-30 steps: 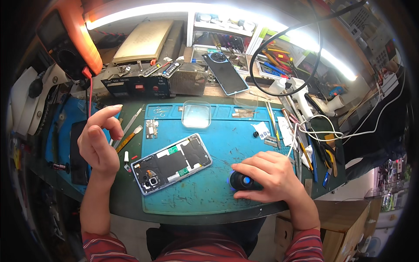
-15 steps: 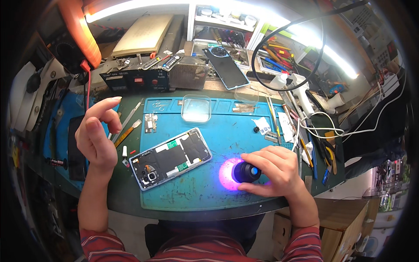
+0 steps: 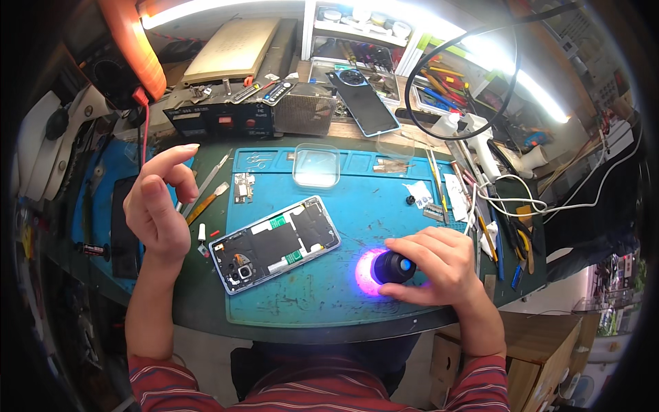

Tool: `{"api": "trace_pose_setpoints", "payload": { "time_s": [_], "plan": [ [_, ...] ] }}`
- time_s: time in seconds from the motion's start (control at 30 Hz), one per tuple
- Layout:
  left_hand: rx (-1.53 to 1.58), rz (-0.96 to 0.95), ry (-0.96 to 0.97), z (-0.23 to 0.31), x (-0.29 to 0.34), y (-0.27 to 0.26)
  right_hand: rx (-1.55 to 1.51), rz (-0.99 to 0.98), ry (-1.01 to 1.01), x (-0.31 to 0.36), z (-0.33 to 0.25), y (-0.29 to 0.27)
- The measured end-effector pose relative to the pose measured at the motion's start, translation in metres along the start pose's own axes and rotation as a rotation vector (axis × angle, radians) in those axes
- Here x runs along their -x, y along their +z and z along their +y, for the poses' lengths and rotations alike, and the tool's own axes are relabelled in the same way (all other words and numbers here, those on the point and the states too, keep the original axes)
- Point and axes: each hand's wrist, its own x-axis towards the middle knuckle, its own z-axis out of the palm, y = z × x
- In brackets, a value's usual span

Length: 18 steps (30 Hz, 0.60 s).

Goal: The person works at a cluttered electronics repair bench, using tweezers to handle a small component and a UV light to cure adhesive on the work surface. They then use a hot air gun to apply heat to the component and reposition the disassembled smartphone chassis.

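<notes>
an opened smartphone with a silver-grey frame, a black inner face and green stickers [image 3: 274, 247] lies to the left of the person's right hand [image 3: 443, 264], with a stubby black cylindrical torch [image 3: 395, 266] between them. the right hand is clenched round the torch, thumb below and fingers above, its lit end turned left so that a pink-violet glow [image 3: 368, 273] falls short of the phone. the phone's long axis runs aslant, camera end at the lower left, plain end at the upper right and towards the torch. the left hand [image 3: 158, 213] is raised on the phone's other side, fingers loosely bent, with nothing seen in its grasp. neither hand touches the phone; which is nearer cannot be told, as the left one's height is unclear. the phone rests mostly on a scuffed turquoise work mat [image 3: 309, 299], its left corner passing the mat's edge over a dark green worktop [image 3: 199, 299]. a clear square plastic box [image 3: 316, 165] sits beyond it. farther back are a black box-shaped device with a red switch [image 3: 199, 122], a second dark phone with a round camera ring [image 3: 368, 106] and a bright tube lamp.
</notes>
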Motion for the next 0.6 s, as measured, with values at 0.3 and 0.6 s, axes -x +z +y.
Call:
{"api": "trace_pose_setpoints", "payload": {
  "time_s": [0.3, 0.6],
  "plan": [
    [-0.014, 0.001, -0.012, -0.0018, 0.0018, -0.0023, 0.003, -0.003, -0.001, 0.0004, -0.0007, 0.0003],
    [-0.013, 0.001, 0.003, -0.0012, 0.0005, -0.0008, 0.003, 0.004, -0.003, 0.0008, -0.0008, 0.0011]
  ]
}}
